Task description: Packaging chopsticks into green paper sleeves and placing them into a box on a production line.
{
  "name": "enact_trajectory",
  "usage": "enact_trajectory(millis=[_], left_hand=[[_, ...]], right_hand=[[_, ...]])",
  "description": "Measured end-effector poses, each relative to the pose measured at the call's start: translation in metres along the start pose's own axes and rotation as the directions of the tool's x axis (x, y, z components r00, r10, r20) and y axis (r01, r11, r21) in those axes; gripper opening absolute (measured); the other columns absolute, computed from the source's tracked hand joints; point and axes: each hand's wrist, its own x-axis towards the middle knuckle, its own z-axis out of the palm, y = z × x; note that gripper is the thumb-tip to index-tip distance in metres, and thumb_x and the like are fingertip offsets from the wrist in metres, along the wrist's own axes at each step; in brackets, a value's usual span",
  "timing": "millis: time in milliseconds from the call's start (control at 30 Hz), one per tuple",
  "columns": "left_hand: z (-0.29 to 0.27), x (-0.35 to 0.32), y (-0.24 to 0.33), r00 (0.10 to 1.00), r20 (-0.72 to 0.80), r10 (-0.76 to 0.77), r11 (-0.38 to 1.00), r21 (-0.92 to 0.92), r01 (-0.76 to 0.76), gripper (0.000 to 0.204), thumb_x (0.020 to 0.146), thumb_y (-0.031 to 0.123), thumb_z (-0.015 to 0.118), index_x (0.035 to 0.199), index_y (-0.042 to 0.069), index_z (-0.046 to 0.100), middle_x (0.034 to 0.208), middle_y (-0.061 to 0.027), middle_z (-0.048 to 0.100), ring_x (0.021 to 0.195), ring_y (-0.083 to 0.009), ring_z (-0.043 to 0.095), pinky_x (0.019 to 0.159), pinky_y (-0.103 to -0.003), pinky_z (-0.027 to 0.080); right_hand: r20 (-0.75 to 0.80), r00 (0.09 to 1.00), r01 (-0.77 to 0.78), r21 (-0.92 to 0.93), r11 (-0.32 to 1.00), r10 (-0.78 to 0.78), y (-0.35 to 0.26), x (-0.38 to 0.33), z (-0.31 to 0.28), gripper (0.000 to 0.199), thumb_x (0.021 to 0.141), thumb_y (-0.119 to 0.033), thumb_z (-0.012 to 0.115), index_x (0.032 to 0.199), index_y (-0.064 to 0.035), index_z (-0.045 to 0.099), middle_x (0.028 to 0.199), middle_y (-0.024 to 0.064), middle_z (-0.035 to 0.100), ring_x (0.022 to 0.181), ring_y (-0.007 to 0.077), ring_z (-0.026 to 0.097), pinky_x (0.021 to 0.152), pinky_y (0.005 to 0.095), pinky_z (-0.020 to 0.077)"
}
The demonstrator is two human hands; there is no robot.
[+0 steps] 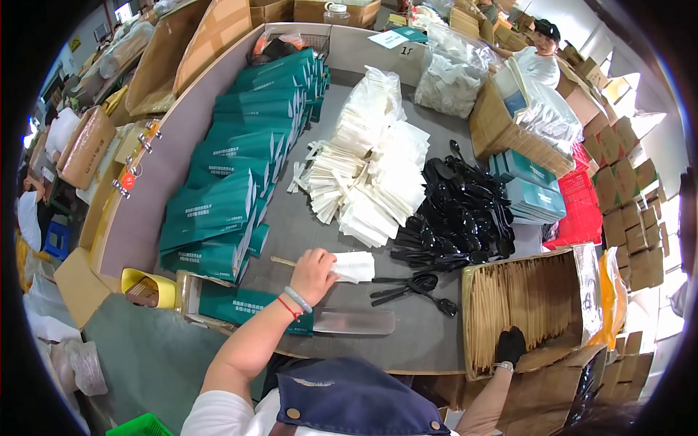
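My left hand, wearing a bracelet and a red cord, is closed over a white paper packet just above the tabletop. A thin wooden stick pokes out on the left side of that hand. My right hand, in a black glove, reaches into an open cardboard box of wooden chopsticks. Its fingers are bunched against them, and what they grip is hidden. Between the hands lie several loose black plastic spoons. A green pouch with a clear plastic piece lies below my left hand.
Rows of green pouches line the left table wall. White paper packets and black spoons are heaped mid-table. Green packs stand at the right. A yellow container sits at the left edge. A person is at the back right.
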Motion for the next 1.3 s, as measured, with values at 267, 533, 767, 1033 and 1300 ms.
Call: enact_trajectory(millis=[267, 533, 767, 1033, 1300], left_hand=[[0.007, -0.019, -0.009, 1.000, -0.009, 0.003, 0.999, 0.046, -0.003, 0.033, 0.064, 0.014, 0.080, 0.092, 0.008, 0.064, 0.092, -0.0087, 0.056, 0.088, -0.0310, 0.057, 0.077, -0.042, 0.047], [0.008, -0.012, 0.000, 0.988, -0.074, 0.132, 0.990, 0.066, -0.127, 0.029, 0.062, 0.011, 0.080, 0.089, 0.010, 0.068, 0.092, -0.0075, 0.059, 0.087, -0.0293, 0.059, 0.075, -0.040, 0.048], [0.006, -0.007, 0.005, 0.976, -0.079, 0.203, 0.979, 0.018, -0.202, 0.020, 0.065, 0.007, 0.076, 0.079, 0.008, 0.063, 0.081, -0.0068, 0.060, 0.079, -0.0306, 0.059, 0.071, -0.041, 0.049], [-0.020, -0.042, 0.030, 0.875, 0.471, -0.115, 0.861, -0.392, 0.324, 0.020, 0.073, 0.021, 0.079, 0.083, 0.008, 0.069, 0.068, -0.0043, 0.065, 0.065, -0.0140, 0.062, 0.063, -0.029, 0.049], [-0.044, -0.074, 0.048, 0.997, 0.037, 0.069, 0.997, -0.048, -0.067, 0.026, 0.066, 0.019, 0.079, 0.088, 0.012, 0.069, 0.094, -0.0044, 0.061, 0.089, -0.0275, 0.054, 0.076, -0.040, 0.042]], right_hand=[[-0.201, 0.976, -0.099, -0.046, 0.994, 0.088, 0.014, -0.007, 0.018, 0.030, 0.095, -0.022, 0.049, 0.091, 0.0052, 0.061, 0.088, 0.0244, 0.063, 0.080, 0.0354, 0.061, 0.072, 0.0431, 0.0469], [-0.086, 0.986, 0.164, 0.283, 0.945, -0.145, -0.120, -0.051, 0.020, 0.027, 0.097, -0.022, 0.051, 0.101, 0.0019, 0.061, 0.097, 0.0235, 0.063, 0.094, 0.0395, 0.061, 0.081, 0.0430, 0.0477], [0.094, 0.940, 0.297, 0.255, 0.920, -0.329, -0.165, -0.042, 0.066, 0.032, 0.087, -0.028, 0.065, 0.108, -0.0036, 0.062, 0.097, 0.0190, 0.066, 0.093, 0.0383, 0.063, 0.079, 0.0445, 0.0501], [0.154, 0.854, 0.474, 0.159, 0.866, -0.496, -0.157, -0.045, 0.068, 0.024, 0.084, -0.031, 0.066, 0.095, -0.0096, 0.066, 0.088, 0.0146, 0.065, 0.084, 0.0348, 0.064, 0.072, 0.0447, 0.0503], [0.185, 0.708, 0.601, 0.347, 0.720, -0.681, -0.203, -0.059, 0.026, 0.016, 0.083, -0.024, 0.062, 0.092, -0.0120, 0.067, 0.084, 0.0126, 0.066, 0.077, 0.0341, 0.064, 0.068, 0.0443, 0.0507]])
